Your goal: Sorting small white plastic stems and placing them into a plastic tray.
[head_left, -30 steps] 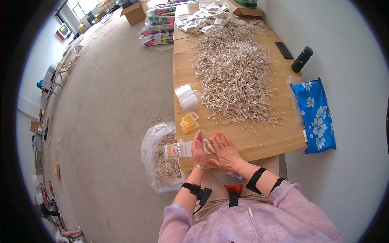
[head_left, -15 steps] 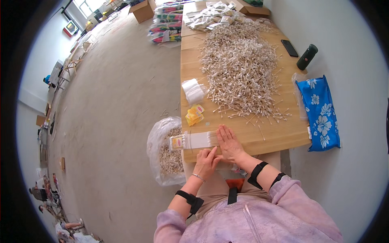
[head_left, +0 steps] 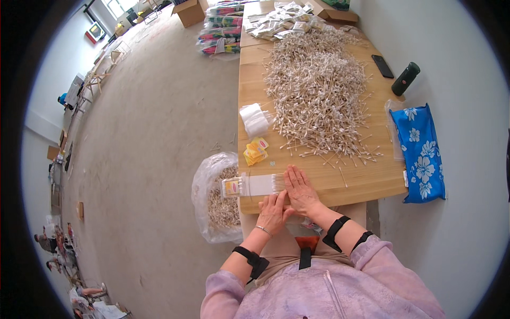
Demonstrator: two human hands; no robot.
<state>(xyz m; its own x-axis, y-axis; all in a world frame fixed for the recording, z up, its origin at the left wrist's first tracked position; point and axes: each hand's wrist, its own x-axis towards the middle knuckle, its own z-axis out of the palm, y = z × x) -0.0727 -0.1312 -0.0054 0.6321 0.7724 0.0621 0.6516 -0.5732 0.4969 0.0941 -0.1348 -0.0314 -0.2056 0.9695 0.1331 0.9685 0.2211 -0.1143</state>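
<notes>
A flat clear plastic bag (head_left: 260, 185) lies across the table's near left corner. A yellow card (head_left: 231, 187) and cotton swabs fill its left end, which juts past the table edge. Toward its right end a row of cotton swabs (head_left: 278, 183) lies side by side. My right hand (head_left: 302, 192) rests flat over the right end of that row, fingers stretched out and pointing away from me. Close against it, my left hand (head_left: 273, 211) touches the near side of the row with loosely bent fingers and its thumb apart. What lies under my right palm is hidden.
A big heap of cotton swabs (head_left: 319, 90) covers the table's middle. Yellow cards (head_left: 256, 151) and a stack of clear bags (head_left: 254, 119) lie at the left. A blue flowered pack (head_left: 422, 151), dark bottle (head_left: 405, 78) and phone (head_left: 382, 66) line the right. A swab-filled sack (head_left: 212, 199) stands below left.
The view has shifted slightly. My left hand's fingers have moved a little to the right and spread along the near side of the row; my right hand stays flat in place.
</notes>
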